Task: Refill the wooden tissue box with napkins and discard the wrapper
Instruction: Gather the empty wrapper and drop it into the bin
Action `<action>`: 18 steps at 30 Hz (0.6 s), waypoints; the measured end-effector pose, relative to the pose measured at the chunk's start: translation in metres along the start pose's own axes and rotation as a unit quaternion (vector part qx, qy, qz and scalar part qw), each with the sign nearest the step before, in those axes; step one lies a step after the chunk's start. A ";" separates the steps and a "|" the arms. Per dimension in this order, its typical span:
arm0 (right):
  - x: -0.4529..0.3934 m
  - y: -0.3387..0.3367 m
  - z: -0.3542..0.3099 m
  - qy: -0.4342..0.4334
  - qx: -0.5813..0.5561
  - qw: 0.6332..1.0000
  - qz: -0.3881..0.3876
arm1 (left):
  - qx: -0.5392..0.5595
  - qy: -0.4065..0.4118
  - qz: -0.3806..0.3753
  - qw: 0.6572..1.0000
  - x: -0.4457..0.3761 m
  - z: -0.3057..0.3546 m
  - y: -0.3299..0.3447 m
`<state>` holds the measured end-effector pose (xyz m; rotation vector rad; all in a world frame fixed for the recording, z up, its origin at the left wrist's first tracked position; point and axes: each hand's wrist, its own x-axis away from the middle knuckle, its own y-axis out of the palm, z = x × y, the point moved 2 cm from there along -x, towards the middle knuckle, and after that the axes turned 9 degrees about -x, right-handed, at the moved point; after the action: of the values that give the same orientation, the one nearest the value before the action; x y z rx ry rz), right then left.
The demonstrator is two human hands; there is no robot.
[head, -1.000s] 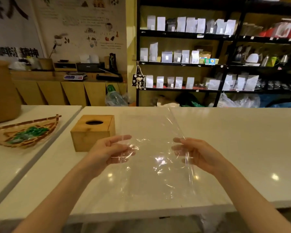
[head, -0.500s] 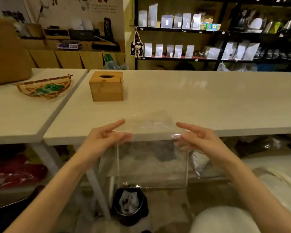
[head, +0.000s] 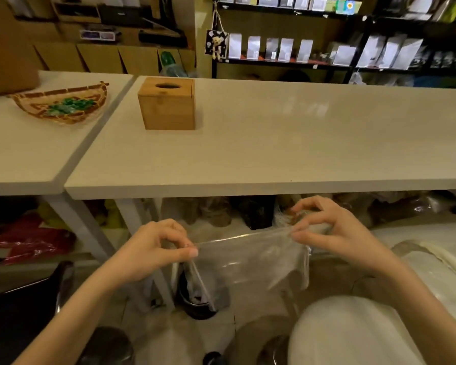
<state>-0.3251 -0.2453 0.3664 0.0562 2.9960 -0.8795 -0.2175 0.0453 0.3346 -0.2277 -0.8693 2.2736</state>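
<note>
Wrapper [head: 250, 262] hangs stretched between left hand [head: 153, 246] and right hand [head: 337, 233], both pinching its top edge.

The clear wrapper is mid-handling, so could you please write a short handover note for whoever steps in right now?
Left hand: pinch grip on the clear wrapper, left top corner.
Right hand: pinch grip on its right top corner.
The wrapper hangs below the table edge, above a black bin on the floor.
Wooden tissue box stands closed on the white table.
Left: drop the wrapper into the bin.
</note>
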 end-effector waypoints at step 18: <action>-0.062 0.223 0.273 0.425 -0.411 0.788 0.170 | 0.612 -0.382 0.033 0.691 -0.046 -0.229 0.197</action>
<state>-0.2521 -0.2071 0.0183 1.2017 3.5769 0.7459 -0.2017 0.0276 0.0299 1.3681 0.5123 2.4762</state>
